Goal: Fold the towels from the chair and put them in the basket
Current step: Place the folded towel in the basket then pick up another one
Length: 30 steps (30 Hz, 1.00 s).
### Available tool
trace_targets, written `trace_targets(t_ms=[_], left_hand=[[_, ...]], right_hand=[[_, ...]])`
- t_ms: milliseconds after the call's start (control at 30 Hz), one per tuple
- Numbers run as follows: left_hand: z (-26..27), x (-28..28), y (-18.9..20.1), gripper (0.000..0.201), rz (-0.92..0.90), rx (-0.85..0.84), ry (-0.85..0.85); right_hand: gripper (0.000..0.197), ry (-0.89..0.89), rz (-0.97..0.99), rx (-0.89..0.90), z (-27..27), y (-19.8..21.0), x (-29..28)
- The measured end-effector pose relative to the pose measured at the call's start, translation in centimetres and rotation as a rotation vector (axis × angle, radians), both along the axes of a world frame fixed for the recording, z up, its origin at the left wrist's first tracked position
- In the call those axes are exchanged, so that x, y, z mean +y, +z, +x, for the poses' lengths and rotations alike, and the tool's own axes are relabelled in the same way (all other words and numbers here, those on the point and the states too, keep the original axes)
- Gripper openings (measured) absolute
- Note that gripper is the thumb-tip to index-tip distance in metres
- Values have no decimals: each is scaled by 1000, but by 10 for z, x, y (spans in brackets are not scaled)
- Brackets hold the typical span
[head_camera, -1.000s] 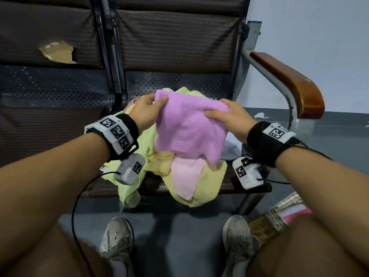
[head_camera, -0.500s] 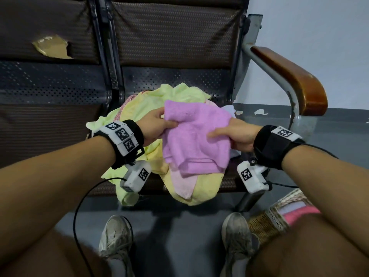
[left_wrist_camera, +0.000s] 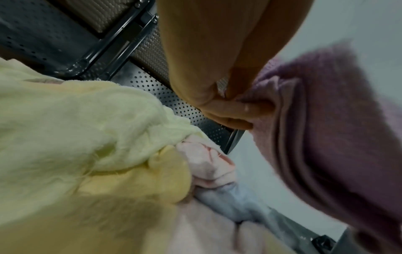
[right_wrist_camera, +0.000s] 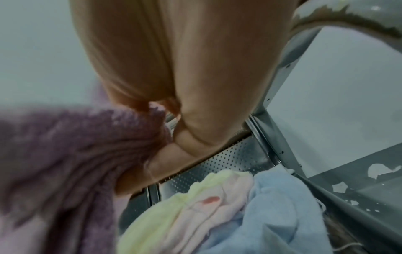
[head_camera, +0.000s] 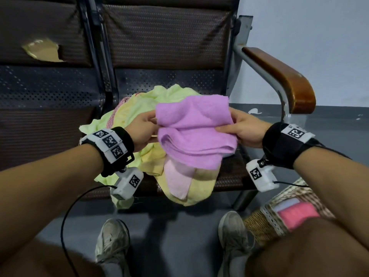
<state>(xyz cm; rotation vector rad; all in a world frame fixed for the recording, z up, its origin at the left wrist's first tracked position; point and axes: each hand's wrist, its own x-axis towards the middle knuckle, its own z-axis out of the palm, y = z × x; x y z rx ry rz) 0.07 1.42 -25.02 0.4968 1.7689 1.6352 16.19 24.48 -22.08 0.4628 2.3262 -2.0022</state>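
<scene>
The left hand [head_camera: 142, 130] pinches the left edge of the purple towel [head_camera: 194, 130], thumb on top and fingers [left_wrist_camera: 239, 110] curled beneath the cloth. The right hand [head_camera: 244, 129] pinches the opposite edge the same way, thumb over the fabric and the other fingers [right_wrist_camera: 165, 165] under it. Between the two hands the purple towel is doubled over, its folded layers stacked and its lower edge drooping, held up above the heap of towels [head_camera: 139, 108] on the chair [head_camera: 169, 43]. That heap covers the chair's seat: pale green and yellow cloths toward the back, a light pink one hanging over the seat's front edge, a light blue one [right_wrist_camera: 282, 197] on the heap's right side. The chair's wooden armrest [head_camera: 283, 76] rises to the right of the hands. The wicker basket [head_camera: 265, 218] stands on the floor below the chair's right front corner, beside the person's right shoe [head_camera: 232, 236], with a bright pink folded towel [head_camera: 297, 214] inside it.
</scene>
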Motion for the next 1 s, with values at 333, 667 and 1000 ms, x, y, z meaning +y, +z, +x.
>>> trace_targets(t_ms=[333, 667, 1000], left_hand=[[25, 20, 33, 39, 131, 144, -12], [138, 134, 44, 44, 118, -86, -371], [326, 266, -60, 42, -3, -418, -742]], right_hand=[[24, -55, -320, -27, 45, 34, 5], [35, 76, 26, -296, 133, 4, 45], [33, -585, -345, -216, 340, -68, 129]])
